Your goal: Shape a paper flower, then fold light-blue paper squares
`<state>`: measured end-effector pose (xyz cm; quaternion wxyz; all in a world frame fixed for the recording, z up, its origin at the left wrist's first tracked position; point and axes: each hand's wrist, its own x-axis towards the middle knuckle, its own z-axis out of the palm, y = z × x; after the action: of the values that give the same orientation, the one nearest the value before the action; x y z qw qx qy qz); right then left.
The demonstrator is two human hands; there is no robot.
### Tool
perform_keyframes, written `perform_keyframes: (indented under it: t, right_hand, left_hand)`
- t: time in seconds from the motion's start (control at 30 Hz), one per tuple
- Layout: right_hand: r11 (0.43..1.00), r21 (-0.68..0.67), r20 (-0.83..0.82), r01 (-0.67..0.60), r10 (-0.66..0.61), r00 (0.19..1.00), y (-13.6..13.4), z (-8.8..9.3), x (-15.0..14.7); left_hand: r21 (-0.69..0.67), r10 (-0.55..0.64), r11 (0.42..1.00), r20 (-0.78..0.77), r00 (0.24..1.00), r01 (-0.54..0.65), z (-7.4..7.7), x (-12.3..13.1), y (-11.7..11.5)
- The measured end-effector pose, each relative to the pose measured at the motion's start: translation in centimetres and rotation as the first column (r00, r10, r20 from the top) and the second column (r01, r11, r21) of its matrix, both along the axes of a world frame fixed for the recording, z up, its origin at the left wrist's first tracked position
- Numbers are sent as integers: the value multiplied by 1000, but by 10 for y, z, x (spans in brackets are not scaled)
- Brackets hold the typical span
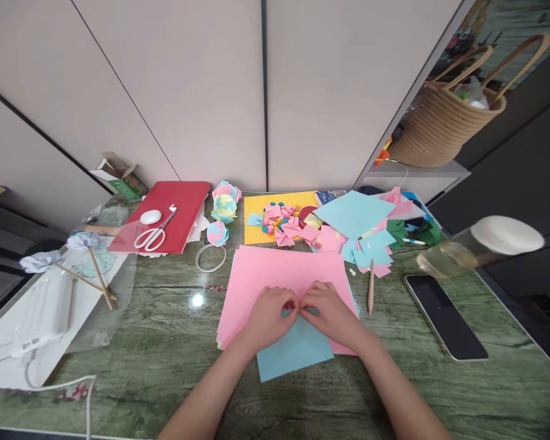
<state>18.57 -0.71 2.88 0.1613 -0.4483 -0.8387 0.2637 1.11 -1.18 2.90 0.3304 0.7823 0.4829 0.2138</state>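
Note:
A sheet of light blue paper (296, 351) lies partly over a stack of pink paper (256, 269) and partly over the table in front. My left hand (272, 313) pinches the blue sheet's far edge with thumb and forefinger. Right beside it, my right hand (327, 310) pinches the same edge, and the fingertips of both hands nearly meet. The fingers hide most of that edge, so I cannot tell whether it is folded. To the right of the stack lies a thin pointed wooden stick (371, 288).
White scissors (156, 237) rest on a red folder (183, 214) at back left. Paper flowers (224, 208) and a ring-shaped tape roll (211, 258) lie nearby. Behind the stack are small folded pink pieces (291, 229). On the right are a phone (444, 318) and a white-lidded bottle (467, 250).

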Motion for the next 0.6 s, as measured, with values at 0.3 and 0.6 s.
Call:
perform_keyframes:
  t: [0.3, 0.6]
  right_hand:
    - [997, -73, -84, 19, -25, 996, 4, 7, 10]
    - [985, -124, -176, 119, -140, 974, 12, 13, 41]
  left_hand:
    - [-106, -16, 994, 24, 1000, 19, 9, -15, 6]
    - [-180, -21, 982, 162, 987, 50, 13, -42, 16]
